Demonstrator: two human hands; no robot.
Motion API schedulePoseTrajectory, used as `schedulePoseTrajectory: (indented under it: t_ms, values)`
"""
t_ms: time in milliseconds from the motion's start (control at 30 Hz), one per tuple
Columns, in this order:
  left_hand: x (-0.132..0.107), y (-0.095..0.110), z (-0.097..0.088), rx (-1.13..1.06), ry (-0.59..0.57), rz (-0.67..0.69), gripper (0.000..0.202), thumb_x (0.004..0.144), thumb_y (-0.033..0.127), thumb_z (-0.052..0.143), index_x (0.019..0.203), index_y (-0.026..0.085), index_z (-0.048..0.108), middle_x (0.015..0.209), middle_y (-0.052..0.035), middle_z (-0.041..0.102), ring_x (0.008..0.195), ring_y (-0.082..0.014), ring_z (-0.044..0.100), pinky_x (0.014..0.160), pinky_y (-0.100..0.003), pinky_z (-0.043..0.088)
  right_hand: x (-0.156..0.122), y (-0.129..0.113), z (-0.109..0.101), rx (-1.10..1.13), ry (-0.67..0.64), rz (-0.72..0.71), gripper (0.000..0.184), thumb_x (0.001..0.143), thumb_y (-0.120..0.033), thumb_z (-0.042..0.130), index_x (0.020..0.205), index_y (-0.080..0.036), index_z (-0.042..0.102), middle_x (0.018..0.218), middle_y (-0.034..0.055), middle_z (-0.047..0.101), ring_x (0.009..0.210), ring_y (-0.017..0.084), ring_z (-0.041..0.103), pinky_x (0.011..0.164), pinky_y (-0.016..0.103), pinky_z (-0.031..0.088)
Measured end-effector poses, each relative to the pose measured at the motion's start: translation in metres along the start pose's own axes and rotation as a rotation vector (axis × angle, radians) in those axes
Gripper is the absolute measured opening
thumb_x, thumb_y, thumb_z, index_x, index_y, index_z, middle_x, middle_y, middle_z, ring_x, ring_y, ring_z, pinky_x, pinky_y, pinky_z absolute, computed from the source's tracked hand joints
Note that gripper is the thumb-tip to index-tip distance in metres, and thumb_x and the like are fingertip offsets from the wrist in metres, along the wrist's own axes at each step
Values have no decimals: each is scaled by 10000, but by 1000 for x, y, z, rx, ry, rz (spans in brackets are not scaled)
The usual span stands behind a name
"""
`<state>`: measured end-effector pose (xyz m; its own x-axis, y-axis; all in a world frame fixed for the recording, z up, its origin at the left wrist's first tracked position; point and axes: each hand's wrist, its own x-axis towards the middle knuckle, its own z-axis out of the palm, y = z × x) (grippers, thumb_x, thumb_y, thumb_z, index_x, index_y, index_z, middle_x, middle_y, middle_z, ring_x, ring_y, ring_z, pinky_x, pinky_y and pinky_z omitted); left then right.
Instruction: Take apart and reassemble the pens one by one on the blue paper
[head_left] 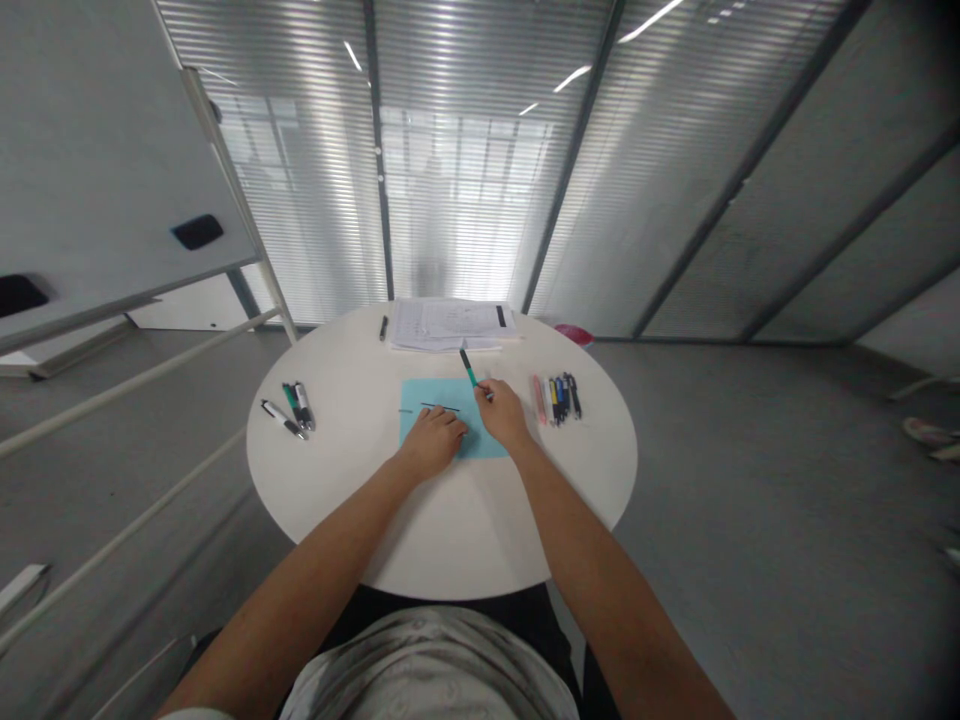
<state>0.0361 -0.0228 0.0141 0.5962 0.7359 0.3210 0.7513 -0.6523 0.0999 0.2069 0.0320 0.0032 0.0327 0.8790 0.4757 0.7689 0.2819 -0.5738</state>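
My right hand (501, 413) is shut on a green-and-black pen (469, 368), whose far end points up and to the left over the top edge of a light blue sheet of paper (442, 392). My left hand (433, 443) rests on the lower left of that sheet with its fingers together, holding nothing I can see. A short black line (440, 407) lies on the sheet just beyond my left fingers. The sheet's lower right corner is partly hidden by my hands.
The round white table (450, 540) holds stacked printed papers (450, 325), a lone black pen (383, 328), a group of pens (292, 410) on the left, and a row of pens (559, 398) on the right. A whiteboard (112, 150) stands at left.
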Motion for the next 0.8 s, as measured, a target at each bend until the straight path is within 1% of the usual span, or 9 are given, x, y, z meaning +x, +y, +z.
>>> schedulePoseTrajectory:
  t_ms: [133,233,367,433,500,600,700,800]
  values:
    - [0,-3,6,-6,5,26,265,896,200,480,1056,197,692,911,-91,649,906,-232,524,771,-364,370,0,-1,-1,1,0,-7,185,889,-261,484,938,-187,647,931,61,652,808,171,592,786,292,450]
    - [0,-5,10,-8,9,36,283,896,199,477,1079,181,692,916,-106,639,911,-237,522,761,-361,382,0,-1,-1,-6,0,-13,182,886,-258,488,936,-188,648,933,62,653,814,172,591,784,291,449]
    - [1,-9,14,-40,69,12,313,908,188,441,1116,165,675,961,-116,622,918,-221,523,806,-354,401,0,0,-1,-15,4,5,180,882,-257,493,930,-188,653,926,64,657,820,177,593,782,294,450]
    - [1,-10,14,-55,72,-7,313,893,172,453,1122,156,666,979,-115,612,919,-214,527,834,-351,404,0,0,-2,-15,-1,16,186,883,-260,492,938,-189,654,930,62,658,810,176,594,775,293,451]
    - [0,-9,13,-41,29,-5,291,867,165,488,1092,163,672,967,-109,607,925,-219,530,832,-354,404,0,0,-2,-18,-12,17,190,885,-262,489,944,-191,655,934,61,659,811,174,594,776,290,452]
    - [-1,-5,6,43,-30,30,244,851,172,511,1028,183,679,946,-102,601,940,-238,530,814,-374,392,0,-1,-2,-28,-22,16,192,887,-263,487,947,-193,655,943,61,657,808,167,594,776,282,451]
    - [-2,2,-2,103,-35,75,235,855,157,495,1001,195,675,965,-95,605,939,-236,531,818,-385,374,0,-2,-2,-35,-26,22,191,889,-260,484,946,-196,654,951,59,658,812,162,595,787,276,448]
    - [-2,3,-7,89,-39,83,199,851,171,507,942,196,683,937,-81,615,913,-223,540,814,-374,368,1,-3,-2,-44,-30,24,193,891,-263,483,937,-193,657,941,58,660,828,167,597,798,279,445]
